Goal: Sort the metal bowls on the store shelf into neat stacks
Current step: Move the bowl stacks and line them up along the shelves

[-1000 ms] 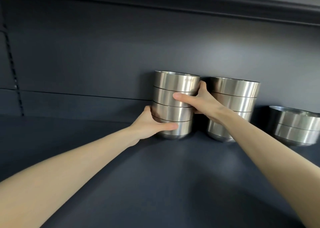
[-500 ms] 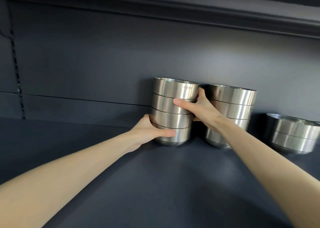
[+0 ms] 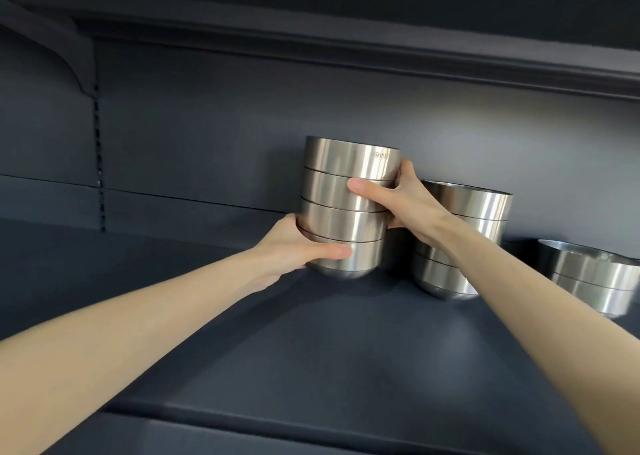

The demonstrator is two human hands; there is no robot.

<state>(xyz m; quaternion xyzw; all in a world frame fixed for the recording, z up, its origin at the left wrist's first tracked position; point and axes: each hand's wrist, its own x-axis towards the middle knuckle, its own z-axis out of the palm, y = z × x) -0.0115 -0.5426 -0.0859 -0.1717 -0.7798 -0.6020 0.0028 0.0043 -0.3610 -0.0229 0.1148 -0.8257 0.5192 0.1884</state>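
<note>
Toward the back edge of the dark shelf (image 3: 311, 350), the left hand (image 3: 294, 246) cups the bottom of a tall stack of four brushed steel bowls (image 3: 341, 222), thumb across the front and the other fingers curled out of sight behind. The stack's long axis is upright. I cannot tell whether its base touches the shelf. The right hand (image 3: 405, 198) grips higher, from the stack's right side, fingers (image 3: 403, 174) curled round the upper bowls. Just beside stands a wider steel stack (image 3: 485, 208), and a lower steel stack (image 3: 588, 274) sits toward the right edge.

Single head view, facing forward and slightly up, near shelf (image 3: 311, 350) (wide-angle)
</note>
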